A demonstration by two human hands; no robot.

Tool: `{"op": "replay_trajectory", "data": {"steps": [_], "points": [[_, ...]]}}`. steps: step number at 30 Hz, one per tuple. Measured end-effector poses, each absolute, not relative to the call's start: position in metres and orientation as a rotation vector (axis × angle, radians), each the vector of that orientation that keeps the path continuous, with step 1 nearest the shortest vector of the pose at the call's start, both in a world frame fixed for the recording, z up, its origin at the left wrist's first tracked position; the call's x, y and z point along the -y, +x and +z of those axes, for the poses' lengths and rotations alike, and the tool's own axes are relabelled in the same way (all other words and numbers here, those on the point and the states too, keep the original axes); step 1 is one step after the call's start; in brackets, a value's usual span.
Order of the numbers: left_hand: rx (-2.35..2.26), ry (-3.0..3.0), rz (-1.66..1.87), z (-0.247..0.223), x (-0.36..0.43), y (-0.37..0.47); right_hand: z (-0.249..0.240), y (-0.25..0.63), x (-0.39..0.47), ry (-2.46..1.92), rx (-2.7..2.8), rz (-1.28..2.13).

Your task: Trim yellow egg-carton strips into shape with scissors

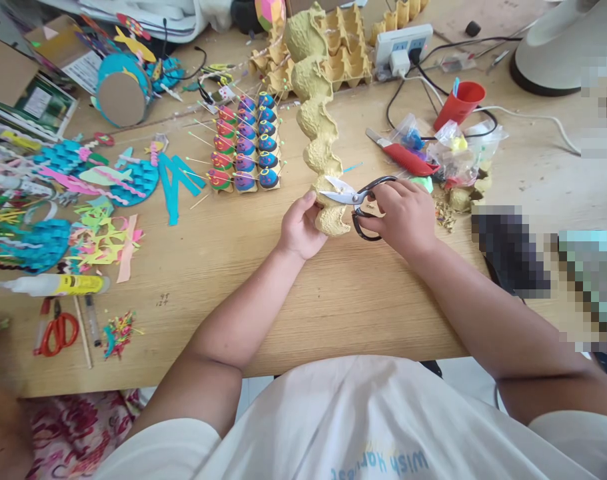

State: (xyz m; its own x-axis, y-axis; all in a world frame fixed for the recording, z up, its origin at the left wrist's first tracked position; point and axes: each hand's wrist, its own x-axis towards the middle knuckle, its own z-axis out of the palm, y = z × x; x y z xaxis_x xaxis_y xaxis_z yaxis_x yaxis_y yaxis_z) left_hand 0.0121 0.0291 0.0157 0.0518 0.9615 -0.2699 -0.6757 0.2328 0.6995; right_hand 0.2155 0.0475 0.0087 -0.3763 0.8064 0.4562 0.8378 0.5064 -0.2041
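Observation:
My left hand [303, 227] is closed around the near end of a long strip of yellowish egg carton [316, 107], which extends away from me over the table. In my right hand [406, 213] is a pair of scissors [356, 198] with black handles, fingers through the loops. Their blades are spread at the strip, close to its near end and just beside my left thumb. Further left stand rows of painted egg-carton cups [246, 143] in red, purple and blue, with pins sticking out.
Behind the strip lie more egg cartons [346, 47] and a white power strip [403, 43]. A red utility knife [408, 157], a red cup [460, 103] and plastic bags are at right. Paper scraps [98, 233], a glue bottle [78, 285] and red-handled scissors [59, 330] lie left, near another person's arm.

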Motion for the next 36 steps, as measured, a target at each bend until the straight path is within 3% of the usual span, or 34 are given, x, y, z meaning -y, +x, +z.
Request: {"op": "replay_trajectory", "data": {"steps": [18, 36], "points": [[-0.823, 0.531, 1.314, 0.003, -0.033, 0.011, 0.003, 0.217, -0.048, -1.368, 2.204, -0.145], [-0.84, 0.545, 1.308, 0.004, -0.031, 0.012, 0.006, 0.219, -0.046, -1.419, 2.093, 0.024]]}}
